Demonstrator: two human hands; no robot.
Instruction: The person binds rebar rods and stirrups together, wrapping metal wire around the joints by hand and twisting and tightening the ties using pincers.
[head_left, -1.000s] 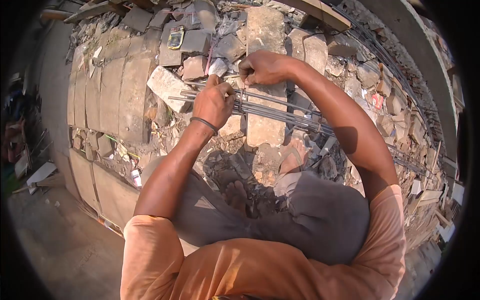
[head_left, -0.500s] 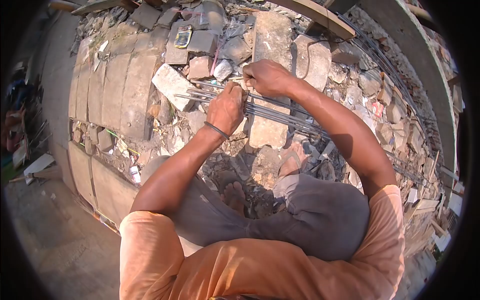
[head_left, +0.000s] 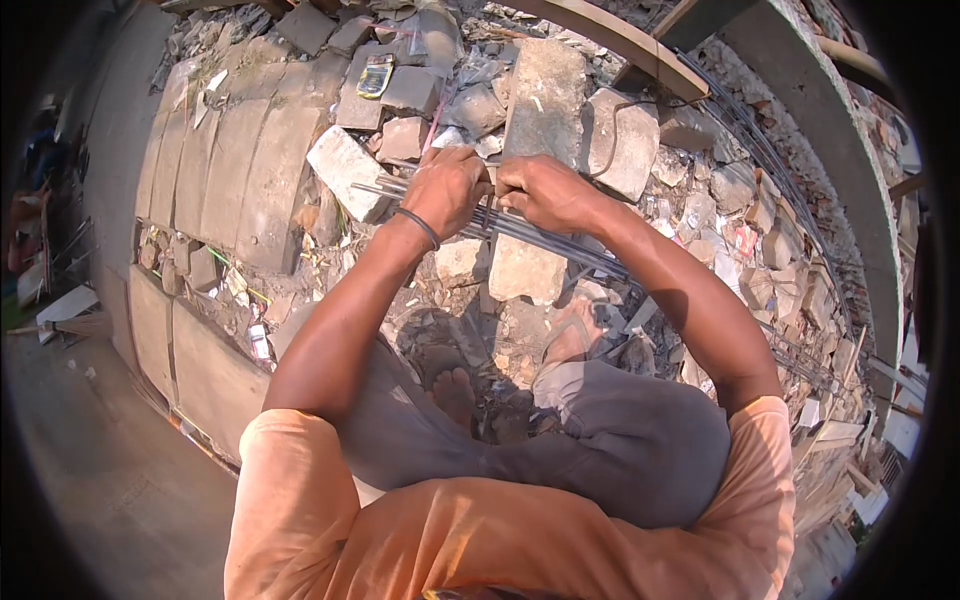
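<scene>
A bundle of several thin metal rods (head_left: 575, 250) runs from under my hands toward the lower right. Its rod ends poke out to the left of my left hand (head_left: 447, 188), which is closed around the bundle and wears a dark band at the wrist. Close beside it, my right hand (head_left: 543, 190) is closed with its fingers curled above the rods. Whatever is in those fingers is hidden. A dark, narrow metal piece (head_left: 488, 215) crosses the rods between the two hands; its full shape does not show.
Rubble and broken concrete lie all around, with a long slab (head_left: 545, 95) beyond my hands and a pale block (head_left: 345, 170) at the left. My feet (head_left: 575, 332) rest among the debris. Long bars (head_left: 745, 105) run along a concrete beam (head_left: 850, 150) on the right.
My right hand has come down and toward me, over the rods beside the left hand. My left hand has shifted slightly up and left, still around the bundle.
</scene>
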